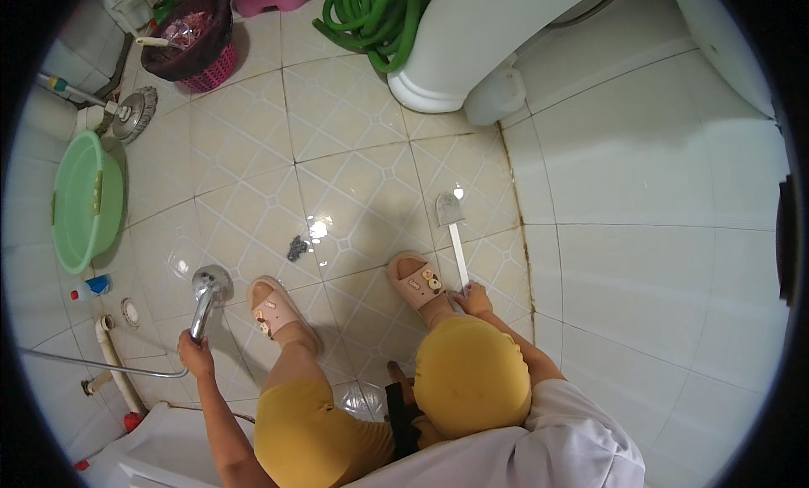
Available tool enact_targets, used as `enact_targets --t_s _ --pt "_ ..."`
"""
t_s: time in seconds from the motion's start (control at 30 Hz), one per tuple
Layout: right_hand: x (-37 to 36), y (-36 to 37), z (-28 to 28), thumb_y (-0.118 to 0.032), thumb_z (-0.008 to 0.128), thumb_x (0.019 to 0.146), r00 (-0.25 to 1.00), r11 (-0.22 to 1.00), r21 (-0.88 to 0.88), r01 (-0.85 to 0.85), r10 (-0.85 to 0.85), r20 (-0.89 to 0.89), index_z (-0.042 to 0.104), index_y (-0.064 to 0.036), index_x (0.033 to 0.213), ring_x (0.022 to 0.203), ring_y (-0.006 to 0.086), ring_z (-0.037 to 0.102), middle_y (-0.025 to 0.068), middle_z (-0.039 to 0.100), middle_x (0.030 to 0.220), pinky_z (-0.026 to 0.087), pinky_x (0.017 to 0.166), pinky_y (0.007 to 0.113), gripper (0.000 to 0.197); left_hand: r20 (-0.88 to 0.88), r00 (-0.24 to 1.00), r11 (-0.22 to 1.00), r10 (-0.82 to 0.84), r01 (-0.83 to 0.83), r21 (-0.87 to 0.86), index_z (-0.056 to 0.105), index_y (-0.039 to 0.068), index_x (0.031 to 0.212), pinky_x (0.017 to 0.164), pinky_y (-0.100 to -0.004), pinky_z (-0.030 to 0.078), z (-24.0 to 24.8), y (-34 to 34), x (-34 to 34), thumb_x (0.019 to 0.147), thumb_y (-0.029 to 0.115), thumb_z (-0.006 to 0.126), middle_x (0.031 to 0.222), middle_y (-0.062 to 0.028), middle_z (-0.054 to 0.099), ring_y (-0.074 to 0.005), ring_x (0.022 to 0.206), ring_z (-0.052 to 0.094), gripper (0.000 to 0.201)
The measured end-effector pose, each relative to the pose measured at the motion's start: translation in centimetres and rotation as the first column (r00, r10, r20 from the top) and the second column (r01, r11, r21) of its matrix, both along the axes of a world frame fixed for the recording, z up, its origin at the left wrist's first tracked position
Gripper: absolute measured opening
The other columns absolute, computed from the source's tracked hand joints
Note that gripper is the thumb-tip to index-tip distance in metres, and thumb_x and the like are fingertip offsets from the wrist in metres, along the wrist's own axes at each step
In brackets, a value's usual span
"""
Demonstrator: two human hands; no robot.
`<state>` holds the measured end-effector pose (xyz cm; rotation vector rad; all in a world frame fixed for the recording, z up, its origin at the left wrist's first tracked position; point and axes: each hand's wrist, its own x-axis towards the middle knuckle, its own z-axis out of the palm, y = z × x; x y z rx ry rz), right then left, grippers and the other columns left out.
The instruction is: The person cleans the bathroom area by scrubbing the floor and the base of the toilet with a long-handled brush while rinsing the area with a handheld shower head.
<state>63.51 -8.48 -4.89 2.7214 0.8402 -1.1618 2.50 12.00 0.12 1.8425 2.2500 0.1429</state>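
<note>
My left hand [195, 353] is closed round the handle of a chrome shower head [211, 286], held over the floor to the left of my feet; its hose runs off to the left. My right hand [474, 300] grips the end of the white handle of a scrub brush [458, 250]. The brush's pale, flat head rests on the wet tiles ahead of my right foot. A small dark grey clump [297, 249] lies on the tiled floor [345, 193] between the two. Pink slippers [417, 283] are on my feet.
A green basin [114, 203] leans at the left wall, near a floor drain [130, 312] and a pipe [118, 366]. A mop head [135, 115] and a pink basket [211, 71] stand farther back. A coiled green hose [371, 20], white pedestal [434, 62] and white jug [495, 96] are ahead.
</note>
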Motion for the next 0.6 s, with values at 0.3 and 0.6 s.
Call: enact_targets --t_s 0.3,0.6 --pt "-0.1 3.8 0.4 -0.032 0.063 0.079 0.986 0.998 -0.057 0.001 0.009 0.169 0.049 -0.0082 0.108 0.1 0.0335 0.057 0.0155 0.05 0.117 0.047 0.083 0.045 0.039 0.026 0.988 0.987 0.155 -0.154 -0.039 0.054 0.006 0.103 0.072 -0.0426 0.044 -7.1 -1.1 -4.4 0.068 0.009 0.074 0.09 -0.0098 0.059 -0.0295 0.081 0.056 0.041" --pt "1.4 3.6 -1.4 -0.034 0.058 0.079 0.971 0.985 -0.147 -0.09 0.12 0.207 0.048 -0.0084 0.109 0.097 0.0351 0.058 0.0182 0.054 0.109 0.047 0.082 0.044 0.041 -0.137 0.983 0.99 0.12 -0.109 0.086 0.051 0.003 0.1 0.079 -0.0443 0.043 -10.2 1.9 -8.1 0.067 0.001 0.069 0.097 -0.0167 0.054 -0.0349 0.088 0.053 0.037"
